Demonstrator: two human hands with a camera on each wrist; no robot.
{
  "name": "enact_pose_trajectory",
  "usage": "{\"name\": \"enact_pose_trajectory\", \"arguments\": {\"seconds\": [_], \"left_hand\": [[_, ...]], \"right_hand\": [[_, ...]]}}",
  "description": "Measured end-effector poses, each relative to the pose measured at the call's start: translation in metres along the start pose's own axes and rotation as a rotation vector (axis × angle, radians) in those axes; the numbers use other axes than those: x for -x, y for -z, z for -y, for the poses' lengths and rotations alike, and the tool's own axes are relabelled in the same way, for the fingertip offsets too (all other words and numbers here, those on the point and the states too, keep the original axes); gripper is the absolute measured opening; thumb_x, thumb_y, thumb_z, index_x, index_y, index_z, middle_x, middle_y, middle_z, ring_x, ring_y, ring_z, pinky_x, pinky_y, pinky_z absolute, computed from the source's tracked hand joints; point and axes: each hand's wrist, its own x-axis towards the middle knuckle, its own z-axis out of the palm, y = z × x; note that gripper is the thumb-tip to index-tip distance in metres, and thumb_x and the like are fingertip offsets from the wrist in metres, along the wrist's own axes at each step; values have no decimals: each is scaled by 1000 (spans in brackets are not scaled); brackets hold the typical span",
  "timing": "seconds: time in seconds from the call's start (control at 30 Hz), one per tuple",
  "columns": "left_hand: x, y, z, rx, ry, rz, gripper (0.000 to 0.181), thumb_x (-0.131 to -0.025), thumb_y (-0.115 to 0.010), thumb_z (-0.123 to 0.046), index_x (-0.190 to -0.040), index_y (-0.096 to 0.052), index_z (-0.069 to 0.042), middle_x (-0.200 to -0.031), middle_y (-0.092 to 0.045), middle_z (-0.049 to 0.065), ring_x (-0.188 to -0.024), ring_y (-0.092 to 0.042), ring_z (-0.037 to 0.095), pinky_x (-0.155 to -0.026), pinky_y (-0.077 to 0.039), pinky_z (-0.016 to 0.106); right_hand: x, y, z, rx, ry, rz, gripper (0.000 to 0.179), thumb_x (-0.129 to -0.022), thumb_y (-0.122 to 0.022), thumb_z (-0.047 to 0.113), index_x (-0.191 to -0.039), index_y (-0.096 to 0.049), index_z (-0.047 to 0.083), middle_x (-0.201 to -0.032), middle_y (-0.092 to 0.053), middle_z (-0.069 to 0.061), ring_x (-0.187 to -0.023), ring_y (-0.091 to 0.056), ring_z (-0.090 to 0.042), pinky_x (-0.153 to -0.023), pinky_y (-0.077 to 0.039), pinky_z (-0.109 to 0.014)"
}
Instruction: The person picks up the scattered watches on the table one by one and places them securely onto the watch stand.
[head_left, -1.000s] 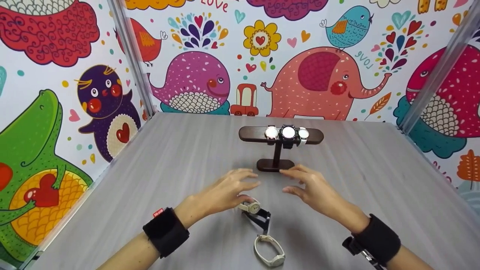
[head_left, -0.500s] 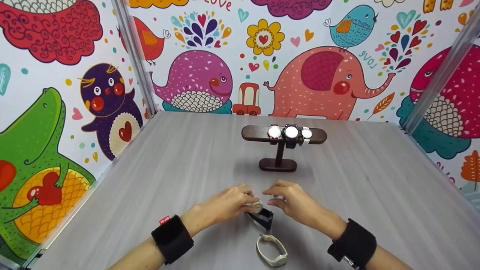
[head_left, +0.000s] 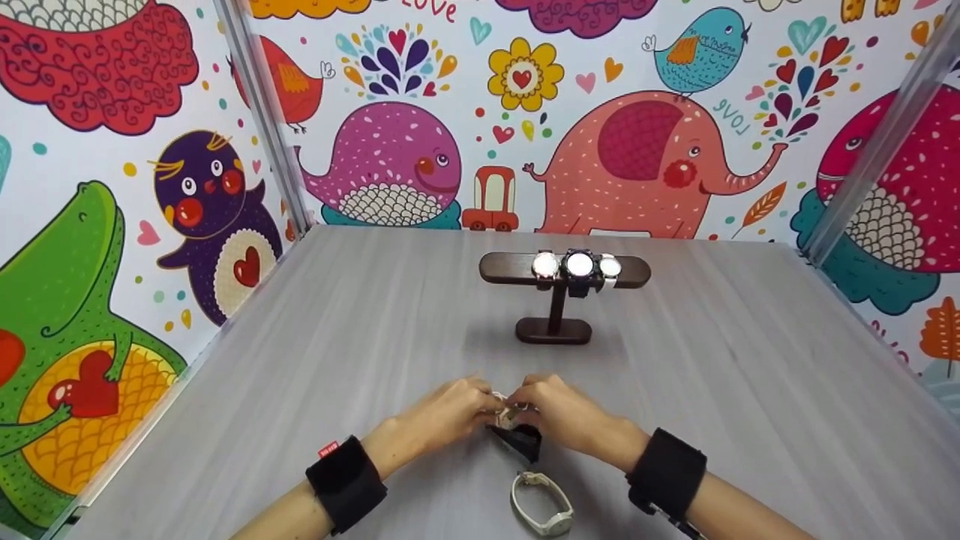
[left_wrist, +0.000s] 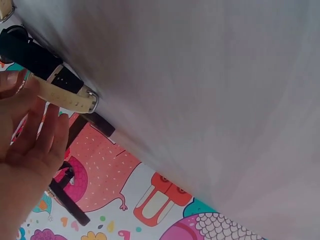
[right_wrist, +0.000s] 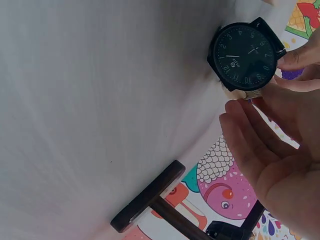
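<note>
My left hand (head_left: 442,409) and right hand (head_left: 566,416) meet over the table, in front of the stand. Between them is a cream watch (head_left: 504,416), partly hidden by the fingers. The left hand pinches it from one side; its cream strap (left_wrist: 65,96) with a metal buckle shows in the left wrist view. From the other side the right thumb and fingers hold it. Just nearer lies a black watch (right_wrist: 245,57), its dark dial facing the right wrist camera. A second cream watch (head_left: 553,523) lies on its side, its strap forming a loop.
A dark wooden watch stand (head_left: 557,304) stands behind the hands. Its crossbar carries a rose-toned watch (head_left: 545,265), a black watch (head_left: 578,264) and a white-strapped watch (head_left: 610,268). Patterned panels (head_left: 405,165) border the grey table (head_left: 360,315) at the back and sides.
Both hands have come nearer and closer together. The left hand took hold of the cream watch first, then the right hand moved left onto it. The other watches stay put.
</note>
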Motion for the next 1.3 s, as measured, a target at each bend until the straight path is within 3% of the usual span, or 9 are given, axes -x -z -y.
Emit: {"name": "enact_pose_trajectory", "arguments": {"seconds": [0.3,0.5,0.6,0.7,0.83,0.93,1.03,1.3], "left_hand": [[2,-3,-1,36,71,10,13,-91,-71,-11,-101,-79,-12,-96,-74,2,-91,-68,14,-81,-58,23],[1,-5,-2,54,132,29,12,-89,-71,-5,-100,-76,-9,-100,-74,2,-97,-68,16,-89,-58,25],[0,-5,-3,101,176,36,11,-90,-70,-5,-100,-73,-7,-101,-72,4,-99,-67,17,-90,-57,26],[-1,-4,-3,208,226,27,9,-91,-69,-5,-99,-71,-5,-101,-71,6,-98,-67,18,-88,-58,26],[-6,2,-4,406,287,-50,7,-92,-67,-4,-97,-70,0,-99,-72,11,-94,-69,21,-82,-58,23],[-11,6,-7,515,320,-145,8,-94,-67,-6,-96,-70,1,-97,-73,13,-90,-70,23,-77,-58,22],[-15,10,-12,573,355,-228,11,-94,-68,-10,-97,-70,1,-97,-73,13,-88,-69,22,-78,-58,23],[-26,10,-26,666,428,-401,11,-94,-67,-11,-99,-68,-1,-97,-73,11,-92,-68,19,-82,-59,26]], "right_hand": [[1,-8,-2,-35,17,-50,10,-86,-73,1,-93,-79,4,-82,-68,-7,-76,-68,-15,-63,-54,-16],[3,-9,-2,-46,24,-70,11,-85,-73,-1,-93,-79,4,-82,-68,-7,-77,-69,-17,-64,-54,-17],[3,-6,-2,-43,18,-83,13,-84,-73,-3,-95,-78,3,-84,-69,-7,-78,-70,-17,-65,-56,-18],[2,2,-1,-35,0,-112,18,-83,-74,-3,-102,-76,-1,-90,-71,-11,-82,-71,-23,-71,-61,-25],[2,19,0,-36,-26,-214,27,-82,-76,-2,-109,-72,-5,-97,-71,-16,-86,-71,-28,-75,-63,-31],[3,32,1,-51,-33,-318,27,-83,-76,-1,-109,-73,-4,-98,-71,-14,-86,-70,-25,-73,-62,-28],[5,42,3,-60,-30,-385,25,-84,-77,0,-109,-74,-2,-100,-72,-12,-87,-71,-24,-73,-63,-29],[13,57,6,4,7,-469,33,-81,-81,4,-113,-73,0,-107,-73,-10,-95,-72,-24,-74,-62,-31]]}}
